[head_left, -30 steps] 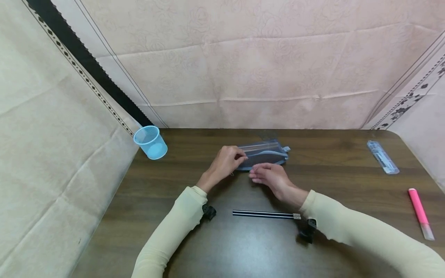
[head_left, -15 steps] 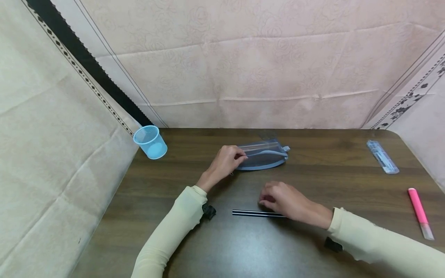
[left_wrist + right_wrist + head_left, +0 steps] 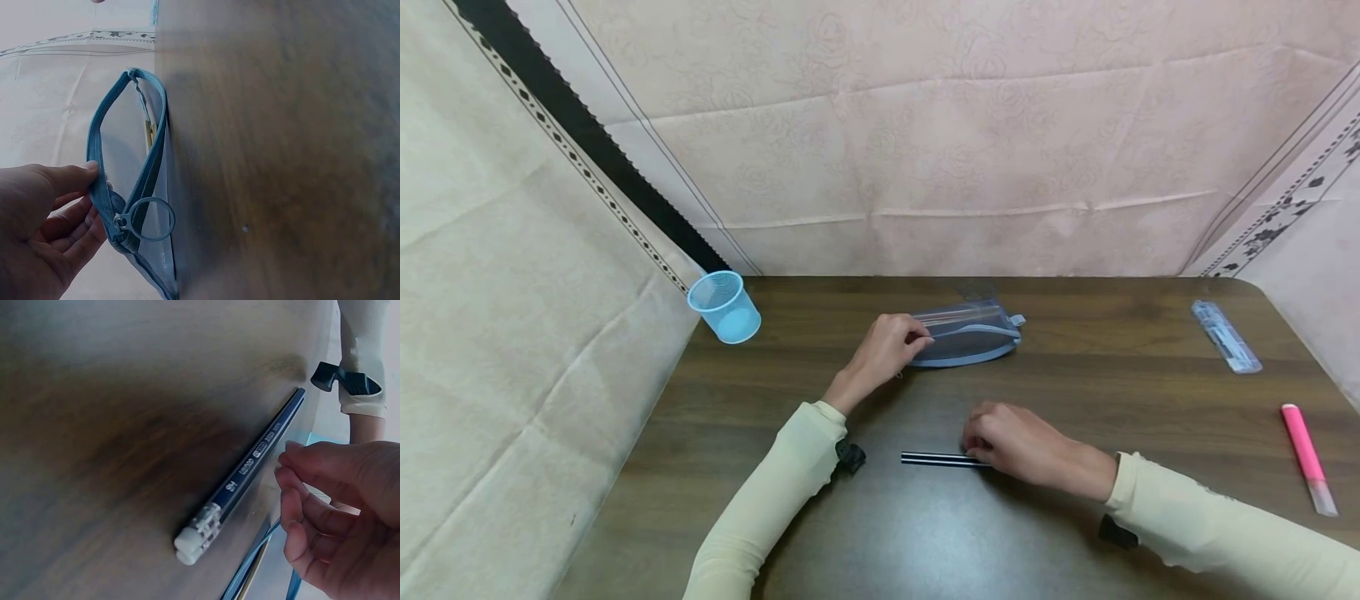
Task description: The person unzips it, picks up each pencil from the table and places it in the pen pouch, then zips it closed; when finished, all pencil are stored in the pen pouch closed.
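Observation:
My left hand (image 3: 880, 354) pinches the rim of a blue see-through pencil case (image 3: 970, 348) between thumb and fingers. In the left wrist view the zipped mouth of the case (image 3: 95, 134) gapes, with a ring pull (image 3: 174, 219) hanging at the near end and thin yellowish sticks inside. Two dark HB pencils (image 3: 936, 459) with white erasers lie side by side on the table. My right hand (image 3: 1026, 442) is over their eraser end, fingers loosely curled. The right wrist view shows a gap between its fingertips (image 3: 292, 447) and the pencils (image 3: 250, 465).
A light blue plastic cup (image 3: 726, 308) stands at the table's back left. On the right lie a slim blue packet (image 3: 1227, 337) and a pink marker (image 3: 1306, 454). Patterned cloth (image 3: 962, 167) hangs behind the wooden table.
My right hand has drawn back from the pencil case toward the pencils and now covers their eraser end. The left hand keeps its hold on the case.

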A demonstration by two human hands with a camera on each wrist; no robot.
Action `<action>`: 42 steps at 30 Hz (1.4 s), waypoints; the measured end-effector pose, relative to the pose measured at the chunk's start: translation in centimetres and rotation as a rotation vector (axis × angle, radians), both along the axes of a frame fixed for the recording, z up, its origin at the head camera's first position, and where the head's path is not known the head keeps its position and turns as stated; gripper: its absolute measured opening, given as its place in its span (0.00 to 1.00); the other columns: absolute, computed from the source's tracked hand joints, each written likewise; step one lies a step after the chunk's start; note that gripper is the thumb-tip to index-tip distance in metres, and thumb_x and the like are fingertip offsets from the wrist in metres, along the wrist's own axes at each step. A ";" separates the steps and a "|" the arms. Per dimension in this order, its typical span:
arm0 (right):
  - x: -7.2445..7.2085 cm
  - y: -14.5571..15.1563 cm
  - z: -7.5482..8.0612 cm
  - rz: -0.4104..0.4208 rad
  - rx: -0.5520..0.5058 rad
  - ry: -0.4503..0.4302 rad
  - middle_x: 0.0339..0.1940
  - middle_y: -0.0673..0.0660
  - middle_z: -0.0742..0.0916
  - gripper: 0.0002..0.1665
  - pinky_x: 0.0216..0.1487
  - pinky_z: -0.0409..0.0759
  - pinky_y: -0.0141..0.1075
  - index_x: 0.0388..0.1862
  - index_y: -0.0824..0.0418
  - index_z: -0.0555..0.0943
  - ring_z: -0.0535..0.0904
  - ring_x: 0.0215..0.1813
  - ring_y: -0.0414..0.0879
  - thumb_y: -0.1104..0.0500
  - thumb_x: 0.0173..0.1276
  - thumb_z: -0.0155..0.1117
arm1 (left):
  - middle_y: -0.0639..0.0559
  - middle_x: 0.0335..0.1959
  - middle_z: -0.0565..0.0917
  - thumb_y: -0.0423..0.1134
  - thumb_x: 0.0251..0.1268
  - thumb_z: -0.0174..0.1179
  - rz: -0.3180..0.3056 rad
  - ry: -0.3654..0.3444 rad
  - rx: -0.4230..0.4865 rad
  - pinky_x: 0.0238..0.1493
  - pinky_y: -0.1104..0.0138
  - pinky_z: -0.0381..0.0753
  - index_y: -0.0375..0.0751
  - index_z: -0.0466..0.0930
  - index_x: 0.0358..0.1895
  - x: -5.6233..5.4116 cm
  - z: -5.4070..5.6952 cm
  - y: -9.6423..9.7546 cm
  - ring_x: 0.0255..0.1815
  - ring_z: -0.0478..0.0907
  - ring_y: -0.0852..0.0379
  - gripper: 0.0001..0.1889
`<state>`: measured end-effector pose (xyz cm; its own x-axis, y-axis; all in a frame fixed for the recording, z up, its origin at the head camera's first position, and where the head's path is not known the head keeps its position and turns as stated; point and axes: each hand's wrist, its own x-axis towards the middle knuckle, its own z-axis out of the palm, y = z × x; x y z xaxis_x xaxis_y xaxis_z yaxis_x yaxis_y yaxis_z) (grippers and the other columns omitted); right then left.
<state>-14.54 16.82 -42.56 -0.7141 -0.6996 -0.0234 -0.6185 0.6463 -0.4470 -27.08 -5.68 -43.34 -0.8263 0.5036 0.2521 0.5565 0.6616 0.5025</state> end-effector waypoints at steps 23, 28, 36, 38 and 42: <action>-0.1 -0.3 -0.4 0.006 0.023 -0.026 0.34 0.46 0.86 0.05 0.36 0.80 0.28 0.38 0.53 0.88 0.77 0.35 0.32 0.62 0.65 0.71 | 0.50 0.39 0.89 0.40 0.70 0.64 -0.001 0.007 -0.004 0.37 0.72 0.82 0.42 0.90 0.43 0.0 -0.3 0.0 0.33 0.80 0.62 0.08; 0.0 -0.5 -0.5 0.006 0.028 -0.011 0.33 0.45 0.85 0.05 0.35 0.79 0.28 0.37 0.53 0.87 0.76 0.35 0.32 0.63 0.64 0.71 | 0.50 0.39 0.89 0.40 0.70 0.65 -0.003 0.014 -0.001 0.37 0.72 0.82 0.42 0.90 0.43 -0.1 -0.3 0.0 0.33 0.79 0.62 0.08; -0.1 -0.6 -0.9 -0.005 0.034 0.014 0.31 0.45 0.84 0.05 0.33 0.78 0.27 0.34 0.53 0.87 0.75 0.32 0.31 0.64 0.65 0.70 | 0.50 0.39 0.89 0.40 0.70 0.65 -0.004 0.015 -0.001 0.37 0.72 0.82 0.42 0.90 0.43 0.0 -0.3 0.0 0.33 0.79 0.61 0.08; -0.2 -0.6 -1.0 -0.004 0.031 0.037 0.30 0.45 0.85 0.05 0.33 0.78 0.27 0.34 0.54 0.87 0.75 0.31 0.31 0.65 0.65 0.70 | 0.50 0.39 0.89 0.40 0.69 0.65 -0.003 0.017 -0.001 0.38 0.72 0.82 0.42 0.90 0.43 0.0 -0.3 0.0 0.33 0.79 0.61 0.08; -0.6 -0.4 -1.1 -0.005 0.018 0.082 0.31 0.47 0.86 0.04 0.33 0.79 0.28 0.34 0.55 0.87 0.76 0.31 0.32 0.65 0.65 0.70 | 0.50 0.39 0.89 0.40 0.69 0.65 0.000 0.019 -0.005 0.38 0.71 0.82 0.42 0.90 0.43 0.0 -0.4 0.1 0.33 0.79 0.61 0.08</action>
<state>-15.10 16.46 -43.66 -0.7176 -0.6961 0.0228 -0.6493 0.6568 -0.3835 -27.12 -5.60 -43.70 -0.8214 0.5051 0.2649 0.5659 0.6639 0.4888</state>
